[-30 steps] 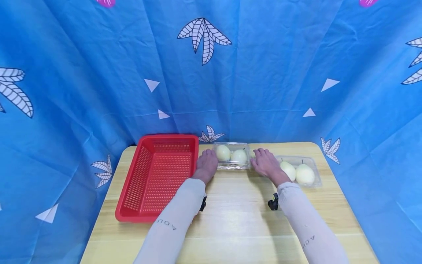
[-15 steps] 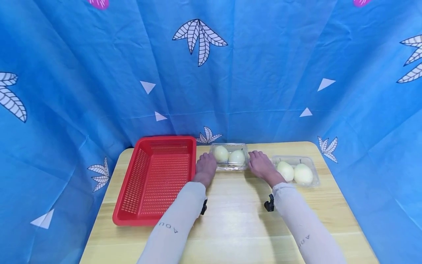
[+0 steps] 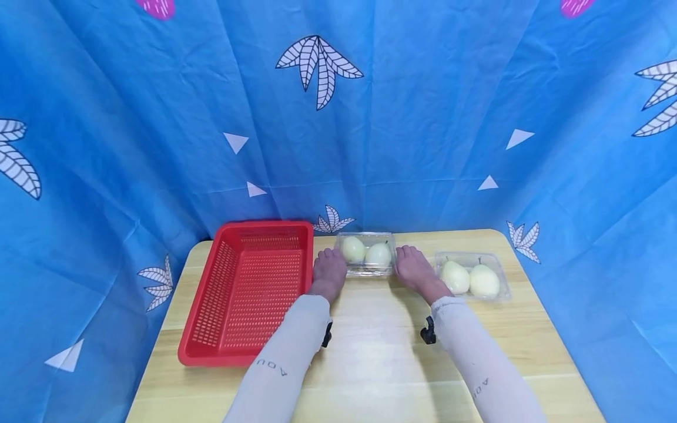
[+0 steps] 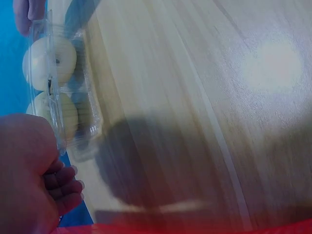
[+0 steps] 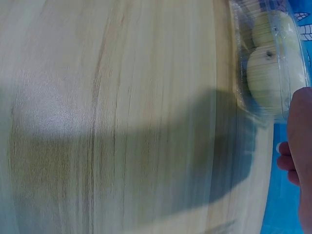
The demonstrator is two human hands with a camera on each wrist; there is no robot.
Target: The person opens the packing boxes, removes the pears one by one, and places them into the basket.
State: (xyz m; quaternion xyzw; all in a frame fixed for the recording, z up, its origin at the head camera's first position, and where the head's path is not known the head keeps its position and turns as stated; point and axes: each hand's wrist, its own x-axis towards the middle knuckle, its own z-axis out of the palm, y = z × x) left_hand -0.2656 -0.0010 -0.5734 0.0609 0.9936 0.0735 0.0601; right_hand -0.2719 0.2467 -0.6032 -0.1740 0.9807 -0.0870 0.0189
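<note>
A clear plastic box [image 3: 366, 271] with two pale pears inside, its lid down over them, stands at the back edge of the table. My left hand [image 3: 329, 271] holds its left end, and my right hand [image 3: 415, 267] holds its right end. Close up in the left wrist view, the left hand [image 4: 24, 170] lies against the box rim with several fingers curled; thumb contact is hidden. The right wrist view has the right hand [image 5: 301, 146] at the near corner, fingertips curled beneath. One pear [image 3: 352, 249] sits left of the other pear [image 3: 378, 254].
A red perforated basket [image 3: 309, 276] stands left of my left hand. Another clear box [image 3: 499, 258] with two pears lies to the right, beside my right forearm. Blue patterned cloth [image 3: 338, 147] hangs behind the wooden table [image 3: 375, 352] and along its sides.
My right hand has moved left and closed in on the box's right end, its fingers curling. The left hand stays at the left end. The head view has shifted slightly.
</note>
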